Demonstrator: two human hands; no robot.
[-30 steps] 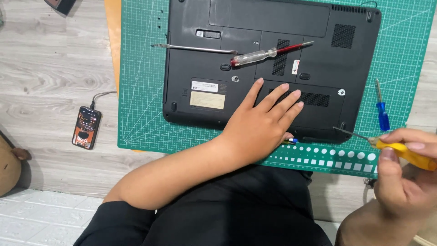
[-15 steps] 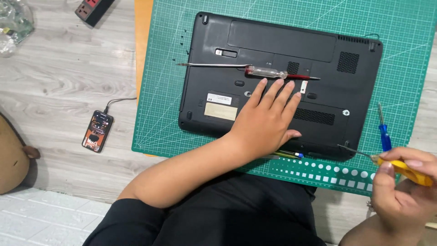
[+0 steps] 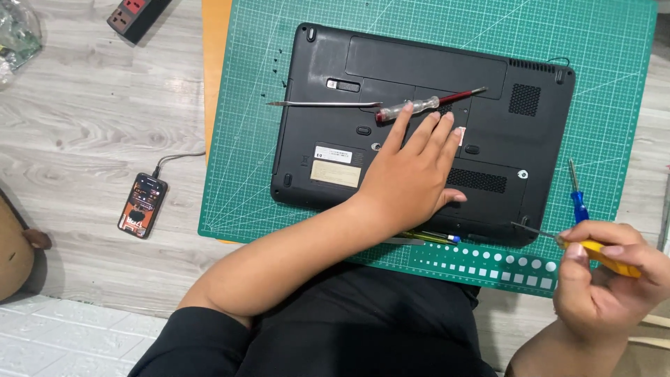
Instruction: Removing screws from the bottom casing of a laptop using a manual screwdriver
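The laptop (image 3: 426,132) lies upside down on the green cutting mat (image 3: 600,91), with its black bottom facing up, and compared with half a second ago it sits a little lower and more to the left in my view, so the head camera has moved slightly. I see more of the power strip (image 3: 138,14) at the top left now. The phone (image 3: 142,205) on the wooden floor has stayed beside the mat with its cable attached.

My left hand (image 3: 412,178) stays flat on the laptop bottom, fingers spread a little and pointing away from me, the fingertips just beside the red screwdriver (image 3: 426,106) that lies on the laptop. The forearm comes in from the lower left, across the near edge of the mat.

My right hand (image 3: 600,279) is at the lower right, off the corner of the laptop. It pinches the yellow screwdriver (image 3: 604,255) between thumb and fingers, and the thin metal tip points left toward the near right corner of the laptop. A blue screwdriver (image 3: 577,199) lies on the mat just above this hand
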